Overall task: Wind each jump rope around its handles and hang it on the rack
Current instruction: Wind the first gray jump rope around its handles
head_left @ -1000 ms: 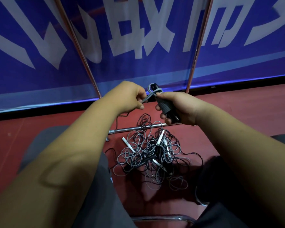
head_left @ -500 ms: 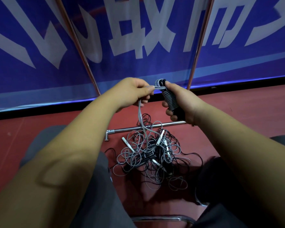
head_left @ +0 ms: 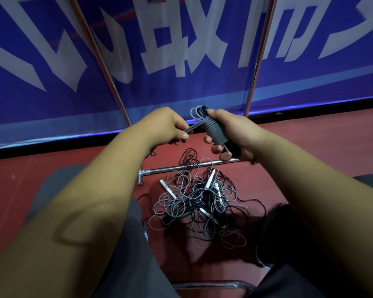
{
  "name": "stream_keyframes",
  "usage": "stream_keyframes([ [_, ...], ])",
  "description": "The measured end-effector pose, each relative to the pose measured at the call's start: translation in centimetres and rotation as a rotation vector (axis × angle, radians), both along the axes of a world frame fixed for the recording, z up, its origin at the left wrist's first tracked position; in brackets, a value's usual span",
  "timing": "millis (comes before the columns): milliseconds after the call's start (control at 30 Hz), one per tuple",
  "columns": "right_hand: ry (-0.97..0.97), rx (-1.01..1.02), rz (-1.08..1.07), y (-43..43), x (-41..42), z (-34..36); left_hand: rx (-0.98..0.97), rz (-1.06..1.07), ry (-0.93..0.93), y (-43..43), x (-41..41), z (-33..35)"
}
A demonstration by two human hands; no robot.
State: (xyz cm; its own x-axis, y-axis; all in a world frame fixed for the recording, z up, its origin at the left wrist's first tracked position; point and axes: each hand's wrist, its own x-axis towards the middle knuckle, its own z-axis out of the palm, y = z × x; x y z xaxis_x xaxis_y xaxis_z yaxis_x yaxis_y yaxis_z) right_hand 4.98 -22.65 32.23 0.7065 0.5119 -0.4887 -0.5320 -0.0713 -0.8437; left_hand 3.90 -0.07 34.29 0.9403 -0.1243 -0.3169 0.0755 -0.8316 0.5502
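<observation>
The right hand curls round the black handles of one jump rope, whose grey cord is coiled tightly about them. The left hand pinches the short loose length beside it, so this winding looks nearly finished. No rope shows on the visible part of the rack, and a tangled pile of ropes lies on the floor below the hands — most of the job remains.

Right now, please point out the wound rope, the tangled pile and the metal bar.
wound rope (head_left: pixel 216 131): head view, grey coils around the handles.
tangled pile (head_left: pixel 202 201): head view, dense middle of the cords.
metal bar (head_left: pixel 177 167): head view, its bare left half.
</observation>
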Motion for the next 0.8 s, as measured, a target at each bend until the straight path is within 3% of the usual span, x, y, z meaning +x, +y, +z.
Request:
stream_keyframes([
  [300, 0.131, 0.079, 0.38, -0.2, -1.3, 0.7, 0.088, -0.01, -0.088, -0.3, -0.1, 0.1],
  [500, 0.173, 0.017, 0.589, -0.4, -2.1, 1.1, -0.16, -0.034, -0.161, -1.0, -0.4, 1.4],
  [600, 0.145, -0.078, 0.594, -0.3, -2.3, 0.9, -0.244, -0.04, -0.189, -1.2, -0.6, 1.8],
  [800, 0.072, -0.133, 0.42, -0.2, -1.5, -0.4, -0.216, 0.01, -0.301, -1.2, -0.6, 1.8],
])
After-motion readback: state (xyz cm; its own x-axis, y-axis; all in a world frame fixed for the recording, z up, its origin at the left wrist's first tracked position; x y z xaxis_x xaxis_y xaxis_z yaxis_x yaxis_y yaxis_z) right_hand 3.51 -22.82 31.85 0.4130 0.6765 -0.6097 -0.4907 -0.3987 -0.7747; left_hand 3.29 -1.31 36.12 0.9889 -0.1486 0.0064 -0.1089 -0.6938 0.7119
